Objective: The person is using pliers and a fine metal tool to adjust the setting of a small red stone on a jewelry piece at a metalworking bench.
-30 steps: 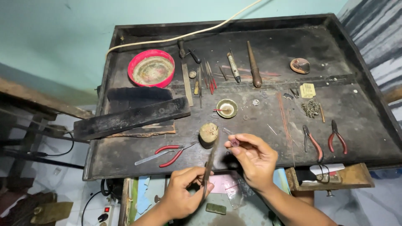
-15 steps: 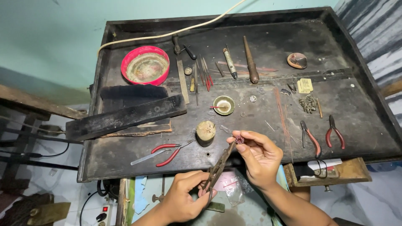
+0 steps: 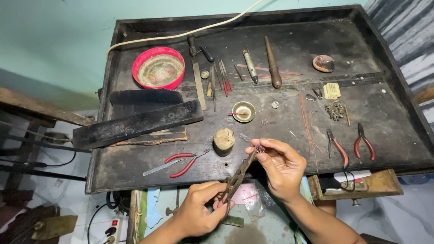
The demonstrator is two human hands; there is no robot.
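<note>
My left hand (image 3: 203, 205) grips the handles of dark metal shears (image 3: 238, 175) below the front edge of the black workbench (image 3: 135, 169). The blades point up and to the right, with their tips at a small round reddish ornament (image 3: 259, 148). My right hand (image 3: 280, 165) pinches that ornament between thumb and fingertips just over the bench's front edge. A short wooden stump (image 3: 224, 141) stands a little to the left of the ornament.
Red-handled pliers (image 3: 178, 163) lie left of the stump; two more pairs (image 3: 350, 145) lie at the right. A red bowl (image 3: 158, 68), files, punches, a small brass cup (image 3: 243, 111) and a black charred slab (image 3: 135, 123) fill the bench. A small wooden drawer (image 3: 382, 183) juts out at the front right.
The shears have swung from nearly upright to slanting up-right, their tips now at the ornament. My right hand rose slightly with the ornament. The camera view has shifted a little.
</note>
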